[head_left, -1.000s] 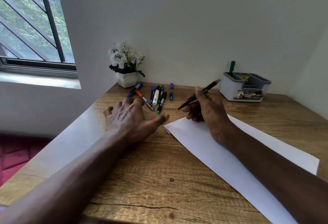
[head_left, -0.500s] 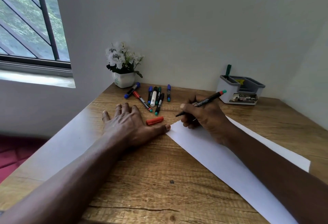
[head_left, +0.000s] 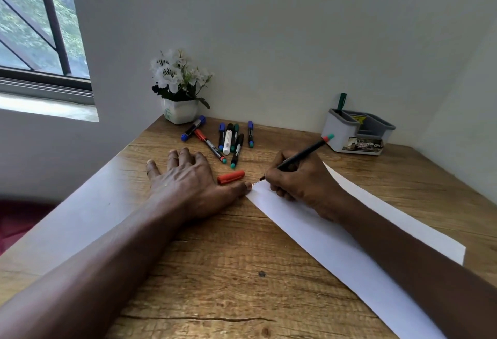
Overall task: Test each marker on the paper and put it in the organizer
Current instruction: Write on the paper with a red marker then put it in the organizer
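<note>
My right hand [head_left: 301, 180] grips a black marker [head_left: 304, 154] with a red and green end, its tip touching the near-left corner of the white paper [head_left: 336, 244]. My left hand [head_left: 188, 180] lies flat on the desk, its thumb pressing the paper's corner. An orange-red cap [head_left: 231, 177] lies on the wood just beyond that thumb. Several capped markers [head_left: 228, 139] lie in a loose group further back. The grey and white organizer [head_left: 357, 134] stands at the back right with one green marker [head_left: 342, 100] upright in it.
A white pot of white flowers [head_left: 180, 91] stands in the back left corner by the wall. The wooden desk [head_left: 215, 271] ends at a wall behind and on the right, with a window at the upper left.
My right hand lowered the marker until its tip met the paper's corner. My left hand came down flat with its thumb on the paper, and the orange-red cap now lies on the desk.
</note>
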`<state>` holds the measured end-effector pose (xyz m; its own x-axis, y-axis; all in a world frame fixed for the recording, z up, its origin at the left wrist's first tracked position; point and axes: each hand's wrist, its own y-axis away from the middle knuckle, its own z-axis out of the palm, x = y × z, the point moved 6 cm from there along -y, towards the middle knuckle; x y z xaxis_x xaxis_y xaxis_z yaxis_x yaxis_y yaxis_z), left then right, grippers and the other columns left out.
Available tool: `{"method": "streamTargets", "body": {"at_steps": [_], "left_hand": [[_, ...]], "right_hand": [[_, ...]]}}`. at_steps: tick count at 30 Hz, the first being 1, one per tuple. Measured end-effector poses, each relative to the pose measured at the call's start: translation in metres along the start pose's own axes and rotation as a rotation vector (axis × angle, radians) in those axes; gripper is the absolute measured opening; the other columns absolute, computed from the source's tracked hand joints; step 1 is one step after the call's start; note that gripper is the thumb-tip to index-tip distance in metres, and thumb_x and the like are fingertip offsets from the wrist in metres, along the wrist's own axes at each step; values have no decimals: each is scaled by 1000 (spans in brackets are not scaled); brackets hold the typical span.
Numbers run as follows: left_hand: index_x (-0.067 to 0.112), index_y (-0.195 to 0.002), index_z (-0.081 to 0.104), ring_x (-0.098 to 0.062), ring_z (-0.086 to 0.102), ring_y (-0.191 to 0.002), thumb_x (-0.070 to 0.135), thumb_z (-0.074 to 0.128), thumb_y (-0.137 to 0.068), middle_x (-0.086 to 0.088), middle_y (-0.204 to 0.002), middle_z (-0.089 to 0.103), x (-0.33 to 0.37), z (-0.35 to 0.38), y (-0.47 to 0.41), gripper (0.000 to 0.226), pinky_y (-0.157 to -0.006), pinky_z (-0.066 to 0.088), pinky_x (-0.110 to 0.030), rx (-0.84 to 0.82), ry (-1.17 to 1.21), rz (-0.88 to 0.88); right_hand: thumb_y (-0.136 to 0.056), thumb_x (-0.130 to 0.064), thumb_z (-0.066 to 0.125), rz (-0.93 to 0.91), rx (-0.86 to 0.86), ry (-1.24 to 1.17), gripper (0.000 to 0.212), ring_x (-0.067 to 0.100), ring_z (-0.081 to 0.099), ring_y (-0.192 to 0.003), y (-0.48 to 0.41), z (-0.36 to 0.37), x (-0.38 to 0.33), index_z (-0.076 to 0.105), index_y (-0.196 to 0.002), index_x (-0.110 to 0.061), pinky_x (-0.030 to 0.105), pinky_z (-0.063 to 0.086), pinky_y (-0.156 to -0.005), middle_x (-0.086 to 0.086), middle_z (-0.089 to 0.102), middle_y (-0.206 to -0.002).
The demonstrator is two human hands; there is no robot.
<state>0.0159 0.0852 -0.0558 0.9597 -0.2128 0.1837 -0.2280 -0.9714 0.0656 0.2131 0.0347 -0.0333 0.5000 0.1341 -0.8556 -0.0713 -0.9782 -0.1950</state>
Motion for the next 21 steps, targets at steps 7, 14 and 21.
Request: {"method": "streamTargets", "body": {"at_steps": [7,14,21], "left_hand": [[15,-163,15,-30,2,-158,100,30,-69,-12,-171,3,-2,0,0,127,-122,3,-65,20,15,-2],[15,-162,20,-31,6,-157,101,30,-68,-12,-171,8,-1,-1,0,127,-122,6,-65,36,3,2],[16,-161,23,-32,8,-157,100,31,-69,-12,-170,10,0,-3,1,125,-121,7,-65,29,-3,9]], "right_hand": [[-83,-15,76,-52,22,145,15,6,54,-48,-8,1,0,67,-79,-3,27,46,-53,-4,61,-54],[-84,-16,76,-84,-2,178,16,4,54,-51,-7,4,-2,66,-72,-12,29,46,-57,-5,60,-57],[-85,-18,76,-94,-8,184,13,5,57,-56,-6,5,-1,68,-78,-11,29,47,-59,-3,63,-63]]}}
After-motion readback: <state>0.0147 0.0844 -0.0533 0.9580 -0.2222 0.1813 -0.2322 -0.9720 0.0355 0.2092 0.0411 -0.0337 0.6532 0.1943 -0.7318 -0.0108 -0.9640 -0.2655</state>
